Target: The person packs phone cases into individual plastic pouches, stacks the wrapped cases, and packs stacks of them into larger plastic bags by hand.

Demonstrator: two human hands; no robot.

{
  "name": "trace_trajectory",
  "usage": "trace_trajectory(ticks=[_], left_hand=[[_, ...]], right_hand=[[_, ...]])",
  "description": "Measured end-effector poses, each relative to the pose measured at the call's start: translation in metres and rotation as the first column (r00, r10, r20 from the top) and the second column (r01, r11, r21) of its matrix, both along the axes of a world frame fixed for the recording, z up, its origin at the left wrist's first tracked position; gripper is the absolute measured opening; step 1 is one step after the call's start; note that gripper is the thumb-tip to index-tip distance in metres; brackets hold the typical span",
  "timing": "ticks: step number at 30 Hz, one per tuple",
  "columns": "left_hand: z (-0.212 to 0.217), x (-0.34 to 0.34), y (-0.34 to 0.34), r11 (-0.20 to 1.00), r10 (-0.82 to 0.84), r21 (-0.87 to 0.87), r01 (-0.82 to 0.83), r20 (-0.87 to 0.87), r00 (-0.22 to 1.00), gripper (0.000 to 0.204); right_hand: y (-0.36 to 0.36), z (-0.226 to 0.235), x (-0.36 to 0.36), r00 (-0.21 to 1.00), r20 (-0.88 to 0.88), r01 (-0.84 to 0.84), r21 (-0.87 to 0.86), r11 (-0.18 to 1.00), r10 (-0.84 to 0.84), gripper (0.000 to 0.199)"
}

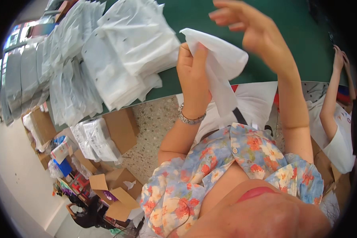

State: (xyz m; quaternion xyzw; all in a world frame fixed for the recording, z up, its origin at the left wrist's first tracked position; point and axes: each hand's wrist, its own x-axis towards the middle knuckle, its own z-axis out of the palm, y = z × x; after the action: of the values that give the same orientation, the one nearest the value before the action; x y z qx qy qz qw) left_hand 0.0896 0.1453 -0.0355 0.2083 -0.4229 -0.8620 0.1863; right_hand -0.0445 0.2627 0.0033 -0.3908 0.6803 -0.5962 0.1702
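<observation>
My left hand (193, 77), with a metal watch band at the wrist, pinches a thin white sheet (226, 61) between thumb and fingers. The sheet is folded over at the top and hangs down in front of my lap. Whether it is plastic or cloth I cannot tell. To its upper right, my right hand (258, 33) is raised over the green table (194, 14), apart from the sheet. Its fingers are parted, slightly blurred, and hold nothing. Just left of my left hand lies a pile of translucent white plastic bags (142, 39).
More stacked plastic bags (73, 87) cover the table's left end. Below that edge stand an open cardboard box (117, 190) and white wrapped packs (95, 139) on the speckled floor (150, 123). Another person's arms (333, 91) rest at the table on the right; someone in black (87, 214) is farther off.
</observation>
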Motion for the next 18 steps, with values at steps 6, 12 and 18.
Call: trace_trajectory(ticks=[6,12,18], left_hand=[[-0.016,-0.079,0.019,0.987,-0.073,-0.150,0.061,-0.079,0.994,0.017],[-0.021,-0.123,0.009,0.394,0.071,-0.917,0.063,0.098,0.993,0.024],[-0.021,-0.120,0.013,-0.281,-0.470,-0.960,0.003,0.141,0.871,0.031]], right_hand=[[0.040,-0.016,-0.025,0.923,0.089,0.363,0.132,0.923,-0.375,0.027],[0.041,-0.091,-0.124,0.686,-0.364,0.658,-0.060,0.751,-0.630,0.028],[0.033,-0.097,-0.152,0.367,-0.717,0.743,-0.158,0.650,-0.593,0.033]])
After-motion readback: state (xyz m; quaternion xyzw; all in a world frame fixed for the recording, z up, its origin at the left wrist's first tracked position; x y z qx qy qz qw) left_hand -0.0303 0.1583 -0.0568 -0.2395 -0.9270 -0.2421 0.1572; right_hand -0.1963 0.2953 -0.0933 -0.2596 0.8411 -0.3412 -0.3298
